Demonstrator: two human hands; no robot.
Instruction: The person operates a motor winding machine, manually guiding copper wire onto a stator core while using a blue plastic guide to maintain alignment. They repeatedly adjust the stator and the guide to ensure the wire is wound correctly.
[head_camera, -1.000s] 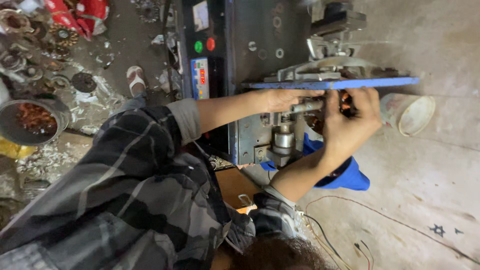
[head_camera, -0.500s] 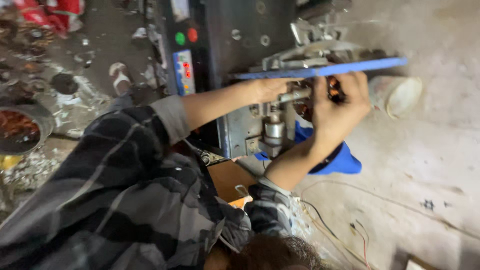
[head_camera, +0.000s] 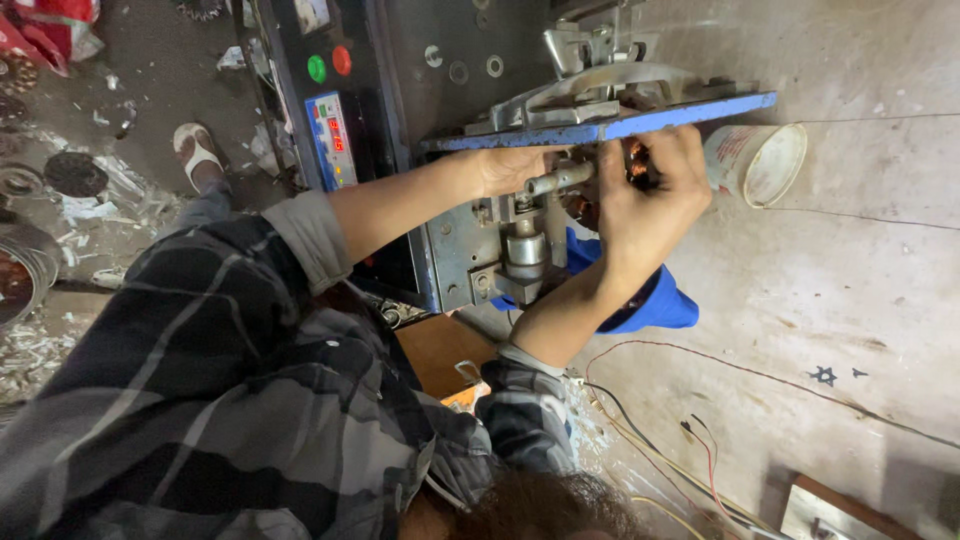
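Copper windings show as a dark reddish coil (head_camera: 637, 165) just under the blue plate (head_camera: 690, 112) of the machine, and the right hand (head_camera: 648, 205) is closed around that coil, fingers curled over its far side and thumb toward the steel shaft (head_camera: 558, 179). The left hand (head_camera: 510, 168) reaches in from the other side, tucked under the plate's edge and gripping near the shaft's inner end; its fingertips are hidden, so how tightly it clenches cannot be told. To do this step well, I judge the coil should be kept square to the shaft while both hands work, with the left steadying the fixture and the right making small adjustments rather than forcing. Fingers look best kept off the plate's underside. Below the shaft sits a grey cylindrical spindle (head_camera: 524, 250) on a bolted metal bracket (head_camera: 462, 250). Left of that, the dark control panel (head_camera: 335, 110) carries a green button (head_camera: 317, 68), a red button (head_camera: 342, 60) and a lit display. A white plastic bucket (head_camera: 755, 162) lies on the concrete floor (head_camera: 850, 300), with loose wires (head_camera: 700, 440) trailing nearer the person.
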